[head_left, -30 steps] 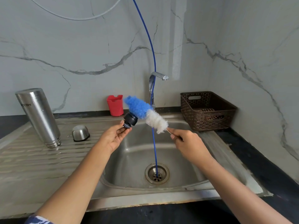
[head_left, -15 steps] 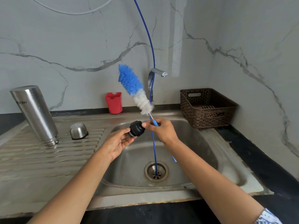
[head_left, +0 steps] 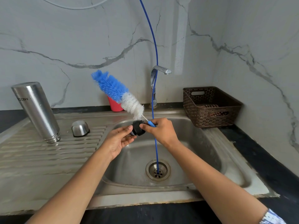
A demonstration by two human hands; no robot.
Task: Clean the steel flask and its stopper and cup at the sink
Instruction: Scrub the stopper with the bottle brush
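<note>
Moved: right hand (head_left: 161,132) has closed onto stopper (head_left: 137,130); brush (head_left: 116,92) tips up-left.
Left hand (head_left: 118,141): pinches stopper over sink (head_left: 202,151).
Right hand: grips brush handle.
Progress: stopper likely underway; flask (head_left: 37,110), cup (head_left: 80,128) stand on drainboard (head_left: 32,156).

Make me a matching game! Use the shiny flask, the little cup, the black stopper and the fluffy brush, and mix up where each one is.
Things:
1. steel flask
2. cup
3. stopper
4. brush

Places:
A. low and dome-up on the drainboard
B. handle gripped by the right hand, bristles pointing up
C. standing tall at the drainboard's left end
D. pinched in the left hand

Pairs: 1-C, 2-A, 3-D, 4-B.
</note>
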